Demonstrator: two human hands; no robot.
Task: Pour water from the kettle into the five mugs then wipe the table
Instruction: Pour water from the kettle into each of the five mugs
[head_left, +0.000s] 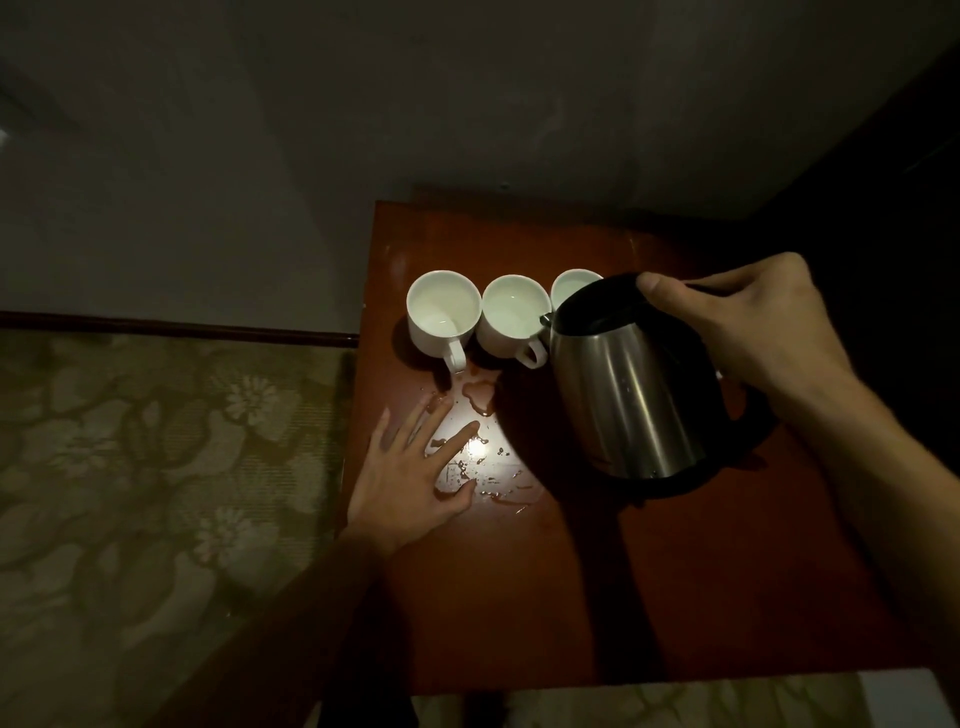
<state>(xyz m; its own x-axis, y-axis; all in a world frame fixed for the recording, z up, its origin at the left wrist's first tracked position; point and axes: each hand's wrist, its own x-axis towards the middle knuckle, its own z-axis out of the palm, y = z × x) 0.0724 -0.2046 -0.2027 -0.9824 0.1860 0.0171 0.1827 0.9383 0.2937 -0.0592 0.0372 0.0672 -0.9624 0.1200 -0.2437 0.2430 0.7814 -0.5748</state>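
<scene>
Brushed stainless-steel kettle with black lid and black base (631, 395): held off the table, right of centre, tipped toward the far left, spout (546, 319) over or just beside the handle side of the middle mug. No stream of water is visible. The right hand (753, 332) wraps the black handle, fingers curled round it, thumb up on the lid edge.

Three white ceramic mugs show in a row at the far side: left mug (443, 317), middle mug (514, 319), and a third mug (574, 286) mostly hidden behind the kettle. Left and middle seem to hold water. The other two of the five are not in view; they are probably behind the kettle and hand, but that cannot be told.

Left hand (415, 478): flat on the glossy red-brown wooden table (675, 597), fingers straight and spread, gripping nothing, lying in a spill of water (480, 395) that runs from the left mug's handle toward the near side.

Risks, as I judge them:
- The spout is not squarely over a mug mouth; pouring from here likely adds to the puddle.
- The kettle body blocks sight of the third mug, so overfilling or a knock is easy.
- The puddle lies close to the table's left edge; the hand could push water off onto the patterned green floral carpet (156, 467).
- If the water is hot, the resting hand is exposed.
- Dim light hides fill levels.
- No cloth in sight for wiping.

Writing: no brand, label or text is readable on the kettle or mugs.
</scene>
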